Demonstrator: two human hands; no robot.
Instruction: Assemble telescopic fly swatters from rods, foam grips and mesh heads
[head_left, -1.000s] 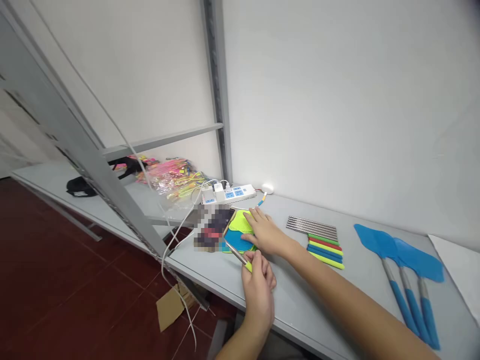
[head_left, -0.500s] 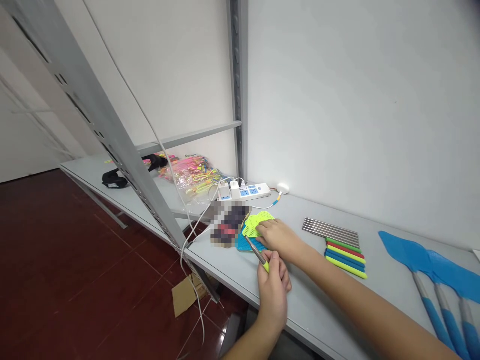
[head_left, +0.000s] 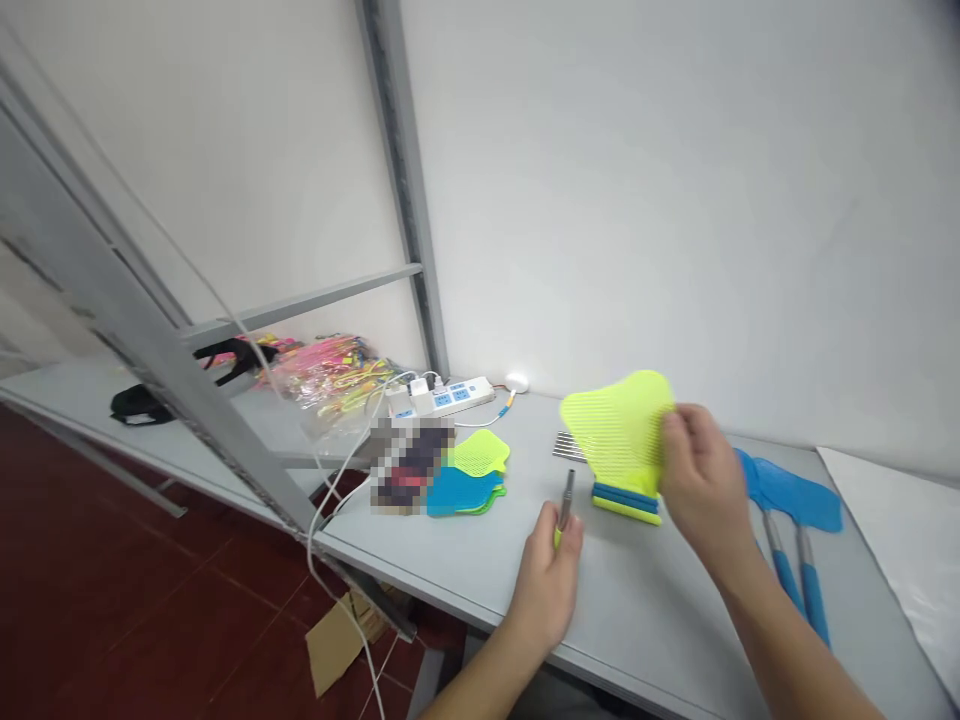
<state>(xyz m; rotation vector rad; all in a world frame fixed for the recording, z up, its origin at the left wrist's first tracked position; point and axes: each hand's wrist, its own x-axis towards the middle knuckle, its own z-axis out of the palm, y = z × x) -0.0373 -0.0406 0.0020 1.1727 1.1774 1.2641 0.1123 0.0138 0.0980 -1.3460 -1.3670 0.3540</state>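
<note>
In my right hand [head_left: 705, 490] is a yellow-green fly swatter head [head_left: 619, 425], gripped by its right edge and raised above the table. My left hand [head_left: 551, 570] is closed around a metal rod with a yellow-green handle [head_left: 568, 500], its bare end pointing up. Left of my hands lie more swatter heads, a yellow-green one [head_left: 484, 452] and a blue one [head_left: 461, 490]. Behind the raised head, metal rods [head_left: 568, 447] and coloured handles [head_left: 626, 500] are partly hidden. Blue fly swatters with handles [head_left: 802, 495] rest beyond my right hand.
A white power strip [head_left: 457, 398] with plugs and cables stands near the wall. A blurred-out item [head_left: 412, 465] lies beside the swatter heads. A grey metal post [head_left: 165, 330] rises at the left. Bagged colourful goods [head_left: 330, 375] and a white sheet [head_left: 892, 550] lie further out.
My right hand has lifted a yellow-green swatter head off the pile and carried it to the right. The left hand still holds the rod, now more upright. The view has turned right.
</note>
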